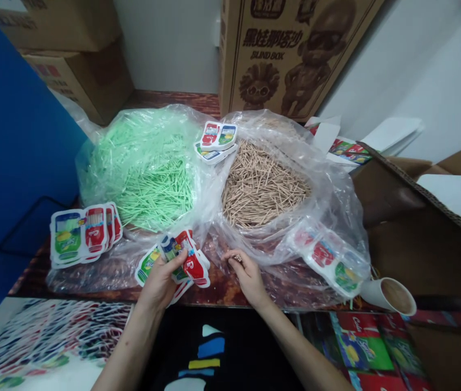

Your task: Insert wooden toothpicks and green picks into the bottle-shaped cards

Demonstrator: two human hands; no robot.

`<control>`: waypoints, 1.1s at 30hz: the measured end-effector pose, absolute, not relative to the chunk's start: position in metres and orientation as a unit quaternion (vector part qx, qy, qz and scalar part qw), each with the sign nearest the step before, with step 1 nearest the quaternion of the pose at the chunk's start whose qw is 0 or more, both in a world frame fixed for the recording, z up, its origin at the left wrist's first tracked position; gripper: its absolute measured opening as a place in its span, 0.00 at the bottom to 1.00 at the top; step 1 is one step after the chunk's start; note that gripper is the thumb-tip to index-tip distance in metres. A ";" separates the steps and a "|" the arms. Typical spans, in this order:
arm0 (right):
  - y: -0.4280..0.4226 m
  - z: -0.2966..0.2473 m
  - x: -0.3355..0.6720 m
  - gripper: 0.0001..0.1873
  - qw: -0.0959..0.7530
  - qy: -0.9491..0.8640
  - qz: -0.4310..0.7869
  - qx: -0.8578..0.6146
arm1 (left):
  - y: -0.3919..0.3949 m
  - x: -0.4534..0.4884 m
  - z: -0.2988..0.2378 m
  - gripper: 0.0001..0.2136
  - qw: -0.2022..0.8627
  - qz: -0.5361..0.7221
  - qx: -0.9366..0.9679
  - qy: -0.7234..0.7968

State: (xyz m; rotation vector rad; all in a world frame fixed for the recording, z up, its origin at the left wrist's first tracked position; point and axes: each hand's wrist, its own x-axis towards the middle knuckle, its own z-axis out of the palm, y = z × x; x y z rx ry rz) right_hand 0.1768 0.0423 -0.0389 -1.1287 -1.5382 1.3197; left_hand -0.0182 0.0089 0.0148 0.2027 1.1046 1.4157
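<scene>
My left hand [160, 279] is closed on a fanned stack of small colourful blister packs [181, 259], held just above the table's front edge. My right hand [246, 271] is pinched shut on a small bunch of brown wooden sticks [237, 257], right beside the packs. Behind the hands lie two open clear plastic bags: one full of green plastic sticks [149, 174], one full of brown wooden sticks [260, 187].
Another stack of packs [83, 233] lies at the left, a few more packs [217, 141] sit between the bags, and some are inside a bag at the right [328, 258]. A paper cup [391, 296] lies on its side. Cardboard boxes [291, 54] stand behind; a blue wall [6, 163] is left.
</scene>
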 end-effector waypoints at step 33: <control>0.040 -0.042 0.176 0.11 0.390 -0.615 0.526 -0.439 | 0.007 -0.026 0.003 0.16 0.512 0.641 0.165 0.548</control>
